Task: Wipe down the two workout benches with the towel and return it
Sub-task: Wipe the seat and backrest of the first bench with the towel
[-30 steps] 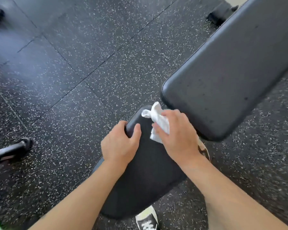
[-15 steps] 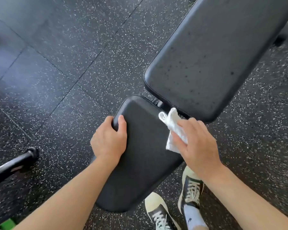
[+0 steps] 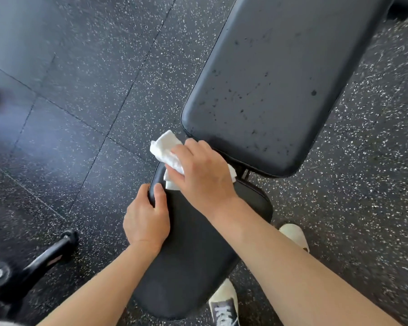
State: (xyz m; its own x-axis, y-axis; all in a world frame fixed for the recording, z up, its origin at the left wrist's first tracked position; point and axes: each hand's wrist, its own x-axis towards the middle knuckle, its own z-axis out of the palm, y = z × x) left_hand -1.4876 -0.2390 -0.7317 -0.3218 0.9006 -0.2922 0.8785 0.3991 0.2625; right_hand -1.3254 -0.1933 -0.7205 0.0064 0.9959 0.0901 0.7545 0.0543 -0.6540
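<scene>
A black workout bench fills the middle of the head view. Its small seat pad (image 3: 193,250) lies near me and its long back pad (image 3: 269,85), speckled with dark spots, slopes away to the upper right. My right hand (image 3: 203,175) holds a crumpled white towel (image 3: 166,149) and presses it on the far left end of the seat pad. My left hand (image 3: 146,220) grips the seat pad's left edge, thumb on top.
Speckled black rubber floor tiles (image 3: 80,102) surround the bench. A black bar with a rubber end cap (image 3: 54,252) lies at the lower left. My two shoes (image 3: 224,304) stand under and right of the seat pad. A dark bench foot (image 3: 403,8) shows at top right.
My right hand has carried the towel from the seat pad's right side across to its far left corner. My left hand has kept its grip on the left edge.
</scene>
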